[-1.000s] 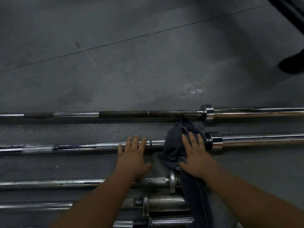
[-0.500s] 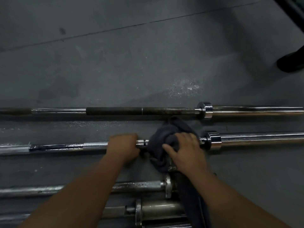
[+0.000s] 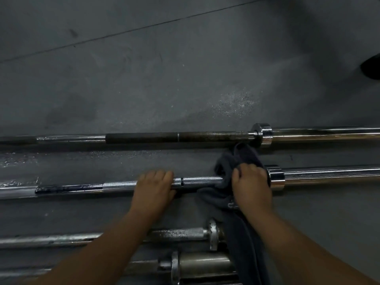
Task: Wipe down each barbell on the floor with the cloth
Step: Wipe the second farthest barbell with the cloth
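Left hand (image 3: 153,188) clenched round barbell (image 3: 119,185) shaft, likely steadying against roll; right hand (image 3: 251,187) grasps cloth (image 3: 228,161) wrapped on shaft beside collar (image 3: 276,177), for wiping.

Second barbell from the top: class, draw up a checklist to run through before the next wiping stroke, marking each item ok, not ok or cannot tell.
1. Dark grey cloth wrapped round the knurled chrome barbell shaft: ok.
2. Right hand grips cloth: ok.
3. Left hand holds shaft steady: ok.
4. Cloth tail clear of nearer steel bars: not ok, trails over them.
5. Grime under cloth gone: cannot tell.
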`<state>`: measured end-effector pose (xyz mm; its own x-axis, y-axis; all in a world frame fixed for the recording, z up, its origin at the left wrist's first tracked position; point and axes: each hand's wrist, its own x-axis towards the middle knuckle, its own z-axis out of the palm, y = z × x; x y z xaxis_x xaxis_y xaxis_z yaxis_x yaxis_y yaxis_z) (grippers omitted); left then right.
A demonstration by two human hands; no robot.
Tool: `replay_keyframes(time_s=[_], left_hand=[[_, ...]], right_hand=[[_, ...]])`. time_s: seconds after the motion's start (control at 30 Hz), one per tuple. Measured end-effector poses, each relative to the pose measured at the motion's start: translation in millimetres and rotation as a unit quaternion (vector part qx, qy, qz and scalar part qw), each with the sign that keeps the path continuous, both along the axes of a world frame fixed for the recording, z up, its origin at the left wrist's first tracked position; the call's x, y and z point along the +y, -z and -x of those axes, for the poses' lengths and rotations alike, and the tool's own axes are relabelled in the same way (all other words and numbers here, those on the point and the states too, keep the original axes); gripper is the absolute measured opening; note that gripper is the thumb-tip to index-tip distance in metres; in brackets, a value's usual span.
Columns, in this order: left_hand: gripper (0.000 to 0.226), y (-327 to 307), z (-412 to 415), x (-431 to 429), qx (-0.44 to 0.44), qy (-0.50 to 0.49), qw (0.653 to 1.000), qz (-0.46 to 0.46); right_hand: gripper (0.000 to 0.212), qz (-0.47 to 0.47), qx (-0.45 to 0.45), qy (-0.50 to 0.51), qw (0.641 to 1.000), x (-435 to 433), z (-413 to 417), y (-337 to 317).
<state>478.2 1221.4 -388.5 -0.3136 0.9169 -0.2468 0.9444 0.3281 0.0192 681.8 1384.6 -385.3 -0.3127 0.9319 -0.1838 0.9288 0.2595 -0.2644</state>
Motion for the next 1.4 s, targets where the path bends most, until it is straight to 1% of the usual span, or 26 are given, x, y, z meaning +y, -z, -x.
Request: replay_keyframes(time_s=[0.07, 0.1, 0.13, 0.2, 0.23, 0.27, 0.3, 0.37, 0.4, 0.43, 0.47, 0.5, 0.53, 0.6, 0.67, 0.73, 0.8, 0.87, 0.9, 0.97, 1.03, 1.1, 1.17, 1.23, 1.3, 1.4], left_hand=[[0.037, -1.0, 9.1, 8.4, -0.02, 0.013, 0.999, 0.045], [0.036, -3.5, 17.1, 17.2, -0.051, 0.017, 0.995, 0.086], [0.037, -5.8, 25.9, 27.4, -0.11, 0.018, 0.984, 0.141], [0.038, -14.6, 39.4, 47.4, -0.238, -0.006, 0.936, 0.258], [0.039, -17.4, 42.6, 50.7, -0.271, -0.017, 0.921, 0.279], [0.041, -19.0, 45.2, 50.5, -0.277, -0.022, 0.922, 0.271], [0.042, -19.4, 46.3, 45.5, -0.254, -0.023, 0.937, 0.24], [0.041, -11.1, 36.1, 22.5, -0.13, 0.0, 0.987, 0.091], [0.038, -2.3, 23.7, 6.8, -0.082, 0.0, 0.997, 0.012], [0.037, 4.8, 9.5, -4.1, -0.048, -0.01, 0.998, -0.048], [0.038, 10.5, -3.7, -9.6, -0.024, -0.031, 0.996, -0.082], [0.041, 14.9, -13.1, -12.3, -0.012, -0.056, 0.994, -0.091], [0.043, 16.9, -18.8, -13.0, -0.01, -0.073, 0.994, -0.086], [0.044, 15.3, -21.2, -10.6, -0.014, -0.059, 0.996, -0.073], [0.039, 10.5, -8.9, -8.5, -0.025, -0.023, 0.998, -0.062], [0.041, 3.0, 9.2, 2.1, -0.049, -0.003, 0.999, -0.017], [0.048, -5.4, 25.9, 21.6, -0.117, -0.025, 0.99, 0.07], [0.056, -11.5, 33.5, 37.9, -0.2, -0.062, 0.966, 0.15], [0.057, -13.5, 32.9, 41.6, -0.209, -0.078, 0.962, 0.159], [0.054, -15.1, 26.4, 37.5, -0.162, -0.078, 0.977, 0.112], [0.041, -12.9, 4.1, 19.9, -0.099, -0.107, 0.989, 0.007], [0.036, -9.7, -21.2, 3.7, -0.073, -0.122, 0.988, -0.058], [0.051, -2.0, -36.9, -10.6, -0.072, -0.117, 0.989, -0.059], [0.066, 5.7, -39.1, -27.6, -0.074, -0.085, 0.992, -0.048], [0.075, 8.9, -34.0, -38.5, -0.072, -0.046, 0.996, -0.037], [0.085, 8.5, -34.4, -36.0, -0.075, -0.057, 0.995, -0.018]], right_hand=[[0.033, -0.008, -0.022, -0.021, 1.0, -24.7, 22.3, 10.1], [0.03, 0.007, -0.021, -0.065, 0.998, -43.0, 40.3, 12.6], [0.027, 0.023, 0.001, -0.115, 0.993, -61.8, 56.7, 12.2], [0.033, 0.042, 0.041, -0.218, 0.974, -80.7, 67.0, 7.1], [0.037, 0.048, 0.042, -0.254, 0.965, -72.9, 61.7, 0.0], [0.039, 0.042, 0.036, -0.263, 0.963, -58.2, 48.1, -4.6], [0.039, 0.037, 0.026, -0.251, 0.967, -40.6, 28.1, -3.3], [0.037, 0.002, 0.005, -0.188, 0.982, -9.0, -14.2, 1.0], [0.038, -0.008, -0.004, -0.16, 0.987, -2.6, -26.7, 4.2], [0.04, -0.015, -0.014, -0.141, 0.99, -4.4, -28.6, 6.4], [0.043, -0.017, -0.014, -0.123, 0.992, -12.6, -18.1, 7.7], [0.043, -0.008, -0.01, -0.118, 0.993, -26.4, -0.2, 5.9], [0.039, 0.001, -0.01, -0.132, 0.991, -44.4, 18.2, 4.0], [0.031, 0.006, -0.006, -0.194, 0.981, -76.9, 41.9, 2.0], [0.042, 0.031, 0.003, -0.249, 0.968, -81.7, 48.3, -3.9], [0.05, 0.036, -0.011, -0.286, 0.958, -57.6, 31.2, -3.1], [0.055, 0.03, -0.029, -0.269, 0.962, -21.5, 0.2, -1.3], [0.052, 0.018, -0.037, -0.23, 0.972, 9.4, -32.1, -0.2], [0.048, 0.014, -0.041, -0.216, 0.975, 15.0, -41.1, -1.3], [0.048, 0.006, -0.041, -0.164, 0.986, 6.0, -32.0, 0.4], [0.053, 0.007, -0.024, -0.113, 0.993, -29.0, 2.4, -3.6], [0.054, 0.018, -0.015, -0.141, 0.99, -71.4, 38.5, -7.8], [0.057, 0.056, -0.022, -0.211, 0.976, -93.5, 53.3, -13.2], [0.055, 0.048, -0.025, -0.253, 0.966, -78.4, 40.5, -13.4], [0.045, 0.039, -0.03, -0.228, 0.972, -42.1, 7.2, -7.3], [0.042, 0.019, -0.015, -0.113, 0.993, -2.1, -28.0, -3.7]])
